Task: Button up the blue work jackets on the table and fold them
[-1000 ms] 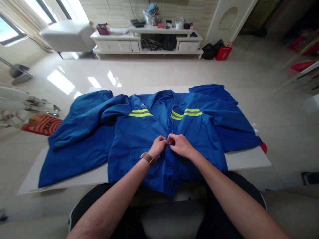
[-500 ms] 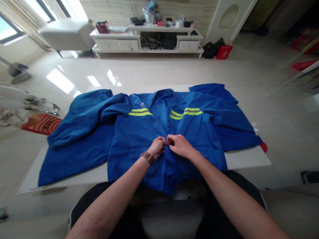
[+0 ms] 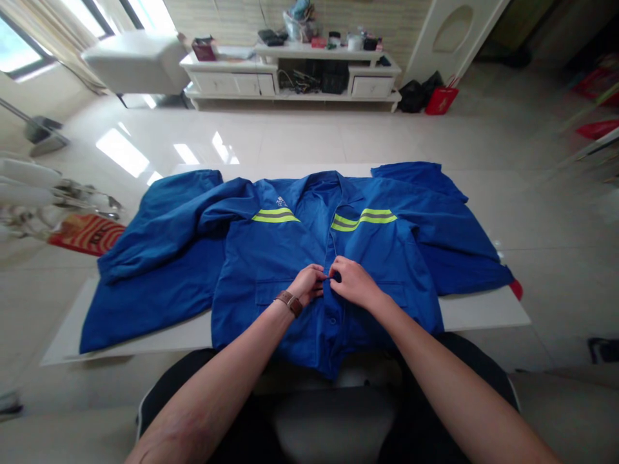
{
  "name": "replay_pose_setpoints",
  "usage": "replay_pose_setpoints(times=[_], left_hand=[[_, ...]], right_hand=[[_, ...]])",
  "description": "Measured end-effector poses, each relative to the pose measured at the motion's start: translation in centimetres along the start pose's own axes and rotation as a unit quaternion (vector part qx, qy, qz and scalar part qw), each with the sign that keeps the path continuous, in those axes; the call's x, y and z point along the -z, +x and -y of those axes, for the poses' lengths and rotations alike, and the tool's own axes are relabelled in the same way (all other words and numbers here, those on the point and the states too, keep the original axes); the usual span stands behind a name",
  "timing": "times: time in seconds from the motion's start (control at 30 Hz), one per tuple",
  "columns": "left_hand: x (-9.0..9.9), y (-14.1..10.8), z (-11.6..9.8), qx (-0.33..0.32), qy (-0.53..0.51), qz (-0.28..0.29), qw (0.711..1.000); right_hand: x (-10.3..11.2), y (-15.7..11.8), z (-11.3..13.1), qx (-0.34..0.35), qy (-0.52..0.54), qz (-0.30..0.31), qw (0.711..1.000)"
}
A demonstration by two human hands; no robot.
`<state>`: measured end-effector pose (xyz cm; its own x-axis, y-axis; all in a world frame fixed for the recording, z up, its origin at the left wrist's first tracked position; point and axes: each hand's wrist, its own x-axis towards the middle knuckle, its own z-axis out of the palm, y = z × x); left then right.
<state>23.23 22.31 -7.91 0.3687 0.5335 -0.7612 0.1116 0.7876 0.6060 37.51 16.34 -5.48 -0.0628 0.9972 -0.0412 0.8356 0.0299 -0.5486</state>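
Observation:
A blue work jacket (image 3: 372,248) with yellow-and-grey reflective stripes lies front side up, its sleeves spread to both sides and its collar away from me. At the middle of its front edge, my left hand (image 3: 308,283) pinches the placket from the left, a brown strap on that wrist. Close against it, my right hand (image 3: 352,280) pinches the same edge from the right with thumb and forefinger. My fingers hide whatever lies between them. Below them a button (image 3: 331,320) shows on the placket. The upper front stands apart in a V.
Other blue cloth (image 3: 149,316) lies under the sleeves on the white table (image 3: 483,312). A red patterned bag (image 3: 89,233) stands at the table's left. Across the tiled floor are a white cabinet (image 3: 232,84), a pale stool (image 3: 138,64) and a red bag (image 3: 441,101).
My hands stay at the same spot on the placket, with only small finger shifts. The whole view has moved slightly, so things appear a little further right.

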Motion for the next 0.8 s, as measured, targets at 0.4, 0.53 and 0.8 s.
replay_pose_setpoints(times=[0.4, 0.53, 0.8], left_hand=[[-0.3, 0.0, 0.2, -0.021, 0.005, -0.017, 1.000], [-0.4, 0.0, 0.1, -0.025, -0.014, -0.014, 1.000], [-0.4, -0.5, -0.3, -0.018, -0.037, -0.012, 0.999]], right_hand=[[0.6, -0.1, 0.3, 0.007, -0.026, 0.018, 0.999], [0.7, -0.2, 0.2, 0.016, -0.030, 0.020, 0.999], [1.3, -0.2, 0.1, 0.018, -0.027, 0.011, 0.999]])
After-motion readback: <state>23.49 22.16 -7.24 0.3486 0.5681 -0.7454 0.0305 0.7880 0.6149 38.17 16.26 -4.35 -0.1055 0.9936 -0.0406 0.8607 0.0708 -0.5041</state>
